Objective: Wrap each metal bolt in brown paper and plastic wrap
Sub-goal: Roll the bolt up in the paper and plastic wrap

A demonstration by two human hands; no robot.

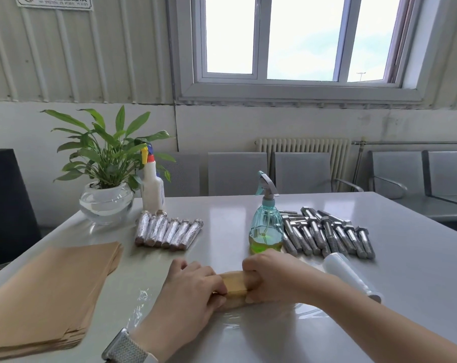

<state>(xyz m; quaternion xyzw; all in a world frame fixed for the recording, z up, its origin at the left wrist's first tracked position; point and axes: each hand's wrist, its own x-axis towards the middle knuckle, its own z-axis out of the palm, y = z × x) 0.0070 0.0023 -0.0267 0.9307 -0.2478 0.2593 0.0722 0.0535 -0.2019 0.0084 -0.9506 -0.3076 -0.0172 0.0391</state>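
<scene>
Lower left of the frame there's a stack of brown paper sheets (pixel 51 289) lying flat on the bench (pixel 405 297), plenty left. Above it, left of centre, a potted plant (pixel 105 163) in a glass bowl and a white spray bottle (pixel 152 187), and just in front of those a row of finished wrapped bolts (pixel 168 231), shiny with film.

Bottom centre is where the work is. The left hand (pixel 188 292) has its fingers curled over one end of a paper-wrapped bolt (pixel 234 285), and the right hand (pixel 272 276) grips the other end the same way, so the bundle lies crosswise between them on a sheet of plastic wrap (pixel 222 326) spread on the bench. It looks like the person is rolling it into the film, though the film is clear and hard to trace, so its edge is a guess.

Handling-wise: the bolt inside should be heavy and stiff, the paper loose and crinkly, the film thin and clingy. Holding both ends makes sense, since it keeps the paper tucked while the middle rolls.

Right of centre stands a teal spray bottle (pixel 265 221) with greenish liquid, then the pile of bare metal bolts (pixel 327 235), and near the right forearm the plastic wrap roll (pixel 348 273).
</scene>
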